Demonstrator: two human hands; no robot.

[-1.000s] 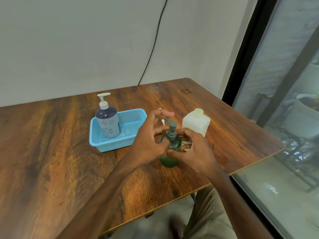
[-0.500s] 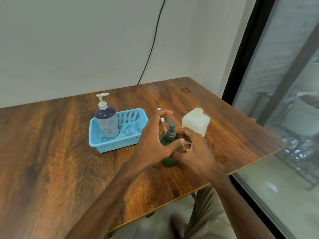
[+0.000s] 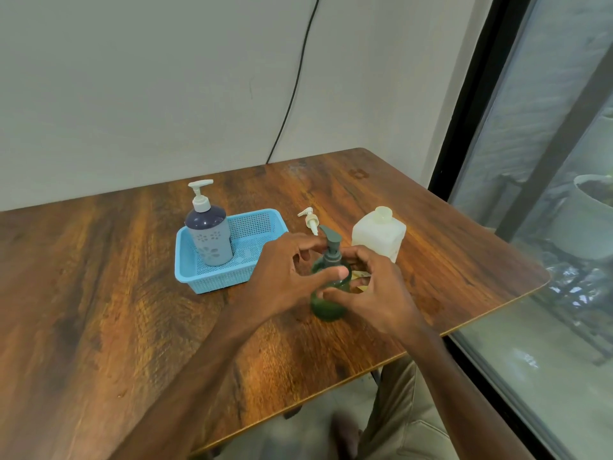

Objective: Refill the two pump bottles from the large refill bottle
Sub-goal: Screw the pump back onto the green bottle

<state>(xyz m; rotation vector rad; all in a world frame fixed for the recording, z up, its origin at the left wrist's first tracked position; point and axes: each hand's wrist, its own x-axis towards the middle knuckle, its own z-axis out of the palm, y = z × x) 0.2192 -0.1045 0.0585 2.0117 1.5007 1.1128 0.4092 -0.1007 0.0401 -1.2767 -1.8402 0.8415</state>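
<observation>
A green pump bottle with a grey pump head stands on the wooden table near its front edge. My left hand holds it from the left, thumb across its shoulder and fingers curled behind the pump neck. My right hand grips it from the right, fingers curled at the neck and thumb low on the body. A purple pump bottle with a white pump stands in a blue basket. The white refill bottle, capped, stands just behind my right hand.
A loose white pump head lies on the table between the basket and the refill bottle. The table's right edge runs close to a glass window. A black cable hangs down the wall behind.
My left fingers have dropped from above the pump head to behind its neck, uncovering the loose white pump head. The green bottle stays in place.
</observation>
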